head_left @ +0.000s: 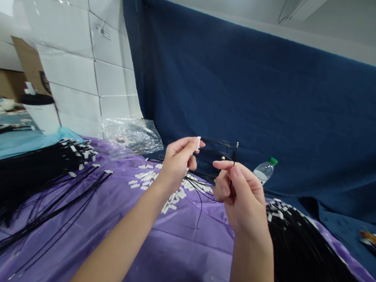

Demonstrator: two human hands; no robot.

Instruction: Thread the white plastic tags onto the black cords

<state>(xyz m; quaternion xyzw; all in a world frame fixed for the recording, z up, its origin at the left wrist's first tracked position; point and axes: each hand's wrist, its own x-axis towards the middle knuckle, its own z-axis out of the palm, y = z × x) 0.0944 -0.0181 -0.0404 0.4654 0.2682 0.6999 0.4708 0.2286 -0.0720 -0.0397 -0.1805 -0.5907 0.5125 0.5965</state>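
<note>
My left hand (180,158) pinches a small white plastic connector (198,143), with several thin black wires (218,141) running out of it to the right. In my right hand (241,188) a single black wire is pinched between thumb and forefinger, its metal-tipped end (237,145) pointing up. The hands are a short way apart, raised above the table. Below and between them lies a pile of loose white connectors (173,198). More wires hang under the hands, and one loose end curls down over the purple cloth (179,249).
Bundles of black wires with white connectors lie at left (26,171) and right (312,250). A clear plastic bag (132,136), a green-capped bottle (263,171) and a lidded white cup (42,114) stand around. White boxes (70,62) and a blue curtain (259,94) close off the back.
</note>
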